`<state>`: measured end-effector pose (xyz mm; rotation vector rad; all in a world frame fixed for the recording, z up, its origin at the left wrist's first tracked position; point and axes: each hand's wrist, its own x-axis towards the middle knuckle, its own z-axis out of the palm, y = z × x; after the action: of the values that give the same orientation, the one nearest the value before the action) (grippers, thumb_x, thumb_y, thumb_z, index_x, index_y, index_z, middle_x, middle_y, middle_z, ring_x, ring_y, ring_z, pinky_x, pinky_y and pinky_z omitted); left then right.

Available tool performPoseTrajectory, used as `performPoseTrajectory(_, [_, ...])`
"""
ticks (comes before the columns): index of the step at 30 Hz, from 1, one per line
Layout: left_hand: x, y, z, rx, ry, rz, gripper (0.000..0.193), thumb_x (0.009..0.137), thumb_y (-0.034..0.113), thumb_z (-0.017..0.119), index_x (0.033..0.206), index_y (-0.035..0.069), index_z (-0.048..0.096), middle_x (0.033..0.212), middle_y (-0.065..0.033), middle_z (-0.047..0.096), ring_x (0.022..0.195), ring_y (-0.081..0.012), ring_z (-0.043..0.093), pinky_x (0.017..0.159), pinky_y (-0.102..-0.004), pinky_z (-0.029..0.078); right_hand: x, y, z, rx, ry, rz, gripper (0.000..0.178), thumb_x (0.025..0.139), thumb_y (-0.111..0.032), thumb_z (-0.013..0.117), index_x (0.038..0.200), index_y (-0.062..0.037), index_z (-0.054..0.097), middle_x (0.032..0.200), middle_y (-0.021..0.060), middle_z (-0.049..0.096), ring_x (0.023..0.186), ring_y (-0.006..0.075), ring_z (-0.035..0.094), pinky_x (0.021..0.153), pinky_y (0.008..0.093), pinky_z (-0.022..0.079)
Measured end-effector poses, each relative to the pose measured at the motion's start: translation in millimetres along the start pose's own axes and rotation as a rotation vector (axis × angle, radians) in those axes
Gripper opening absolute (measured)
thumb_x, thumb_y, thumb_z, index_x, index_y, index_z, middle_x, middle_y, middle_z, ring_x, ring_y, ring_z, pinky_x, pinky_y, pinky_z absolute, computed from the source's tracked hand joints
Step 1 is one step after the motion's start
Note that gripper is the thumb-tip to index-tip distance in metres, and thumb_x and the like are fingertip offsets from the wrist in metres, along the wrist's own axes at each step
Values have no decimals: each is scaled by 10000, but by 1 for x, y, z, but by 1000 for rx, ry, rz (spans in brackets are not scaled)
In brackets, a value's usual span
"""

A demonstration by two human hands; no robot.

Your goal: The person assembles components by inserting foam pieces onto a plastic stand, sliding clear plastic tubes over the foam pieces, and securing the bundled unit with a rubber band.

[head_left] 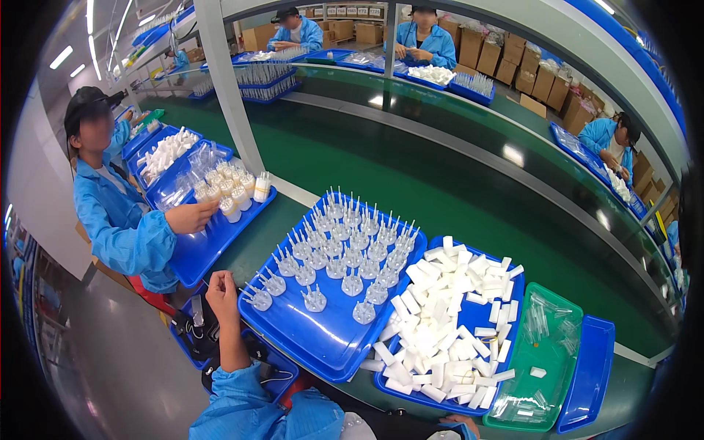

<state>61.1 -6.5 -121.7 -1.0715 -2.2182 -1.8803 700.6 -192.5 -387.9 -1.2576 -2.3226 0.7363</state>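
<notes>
My left hand point(222, 293) is raised just off the left edge of a large blue tray point(308, 343), fingers curled in; whether anything is inside them I cannot make out. Clear plastic pieces with upright prongs point(352, 257) stand in rows across that tray. Only a sliver of my right hand point(460, 423) shows at the lower edge, below a heap of white rectangular blocks point(440, 323), and its fingers are mostly cut off. Those blocks fill much of a second blue tray point(475, 314) and spill over its near left rim.
Rightward are a green tray point(524, 389) with clear tubes and a narrow blue tray point(590, 367). At left, a co-worker's hand point(192, 217) reaches toward banded white bundles point(233, 192) in another tray. A metal post point(233, 88) rises beside the green conveyor belt point(411, 176); other people sit across it.
</notes>
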Motion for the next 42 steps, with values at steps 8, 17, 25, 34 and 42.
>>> performPoseTrajectory(8, [-1, 3, -7, -48, 12, -4, 139, 886, 103, 539, 791, 4, 558, 603, 36, 478, 534, -21, 404, 480, -187, 302, 77, -127, -114, 466, -144, 422, 317, 835, -195, 561, 1131, -85, 584, 1087, 160, 598, 1057, 280, 543, 943, 347, 386])
performPoseTrajectory(17, [0, 3, -7, -30, 11, -16, 138, 889, 115, 537, 802, 12, 566, 605, 42, 471, 538, -21, 399, 483, -190, 295, 75, -97, -112, 445, -309, 910, 285, 764, -245, 675, 1020, -121, 646, 1055, 125, 610, 1004, 220, 578, 844, 305, 437])
performPoseTrajectory(25, [0, 1, -9, -45, 19, 2, 138, 895, 132, 535, 816, 22, 565, 609, 47, 458, 543, -25, 392, 489, -189, 289, 77, -113, -111, 1001, -204, 954, 336, 818, -223, 624, 1134, -116, 575, 1004, 160, 607, 908, 214, 594, 749, 312, 467])
performPoseTrajectory(34, [4, -3, -10, 59, -10, 22, 157, 874, 146, 557, 773, 26, 568, 593, 51, 443, 547, -27, 374, 490, -208, 277, 109, -195, -154, 870, -61, 755, 274, 849, -251, 587, 1093, -127, 603, 897, 109, 637, 840, 183, 623, 736, 271, 473])
performPoseTrajectory(42, [45, 2, 5, 745, -298, 117, 224, 803, 291, 611, 737, 78, 596, 605, -126, 590, 578, -296, 595, 531, -389, 433, 101, -203, -184, 301, 205, -13, 243, 789, -124, 572, 986, -7, 654, 942, 100, 658, 822, 208, 632, 756, 272, 466])
